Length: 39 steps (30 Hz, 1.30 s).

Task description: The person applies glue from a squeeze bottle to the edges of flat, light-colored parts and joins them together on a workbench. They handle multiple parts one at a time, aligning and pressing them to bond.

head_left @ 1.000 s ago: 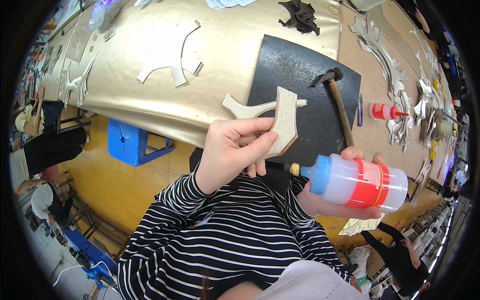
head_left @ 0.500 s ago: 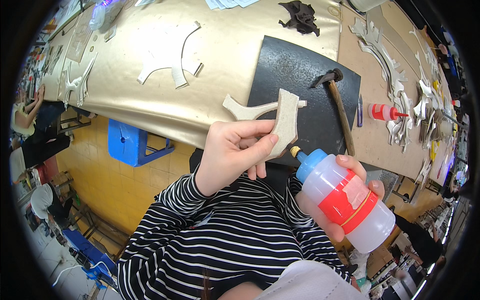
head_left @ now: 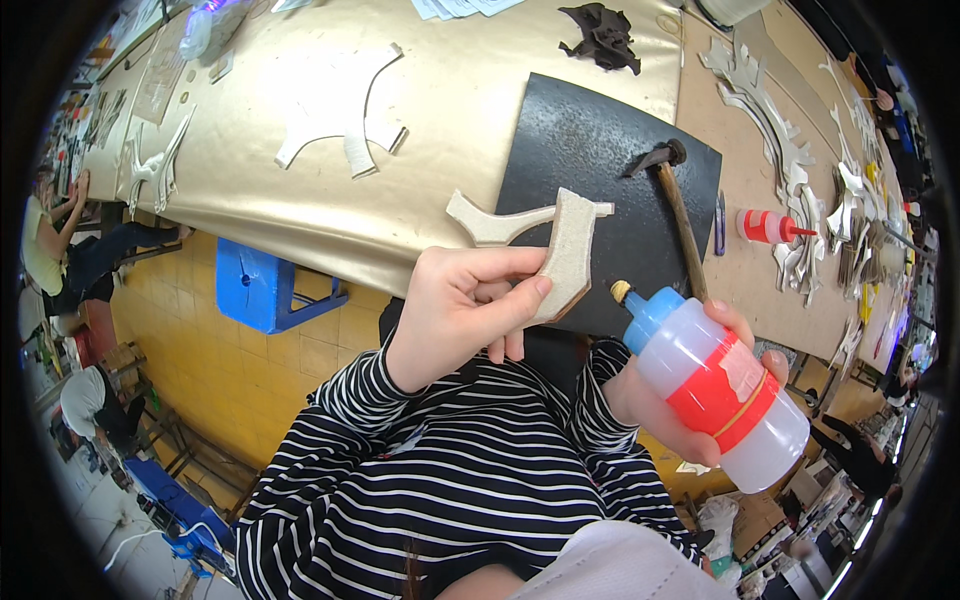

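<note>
Overall, the bottle looks translucent and red-banded.

Left hand has a cut piece by the near edge of the mat, right hand has a bottle off to its right. Hammer sits on the mat's right half, pen just right on the desk, second bottle right of that.
</note>
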{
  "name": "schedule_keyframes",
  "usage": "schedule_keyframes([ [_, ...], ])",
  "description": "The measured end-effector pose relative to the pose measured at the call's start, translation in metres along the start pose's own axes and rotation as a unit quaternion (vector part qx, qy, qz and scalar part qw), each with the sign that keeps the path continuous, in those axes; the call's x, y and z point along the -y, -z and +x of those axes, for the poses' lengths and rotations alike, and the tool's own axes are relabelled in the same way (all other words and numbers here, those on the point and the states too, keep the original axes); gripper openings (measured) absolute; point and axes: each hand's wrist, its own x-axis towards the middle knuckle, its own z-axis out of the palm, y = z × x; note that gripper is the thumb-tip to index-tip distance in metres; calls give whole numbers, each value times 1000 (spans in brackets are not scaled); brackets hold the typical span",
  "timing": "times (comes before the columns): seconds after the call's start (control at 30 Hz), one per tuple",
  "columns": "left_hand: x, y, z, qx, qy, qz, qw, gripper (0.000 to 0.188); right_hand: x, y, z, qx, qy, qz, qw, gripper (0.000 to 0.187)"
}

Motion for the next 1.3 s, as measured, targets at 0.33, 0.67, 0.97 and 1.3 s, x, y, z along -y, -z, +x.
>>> schedule_keyframes([
  [0.33,5,36,1,-71,-14,-31,997,28,-21,-23,15,-271,-28,-201,941,90],
  [0.67,14,218,44,-297,-91,53,949,40,-24,11,2,-351,-172,-118,913,79],
  [0.97,46,260,103,-209,-91,121,966,27,-20,16,-9,-333,-223,-78,913,78],
  [1.3,56,188,91,-377,-276,428,774,22,-18,18,-8,-345,-220,-94,908,77],
])
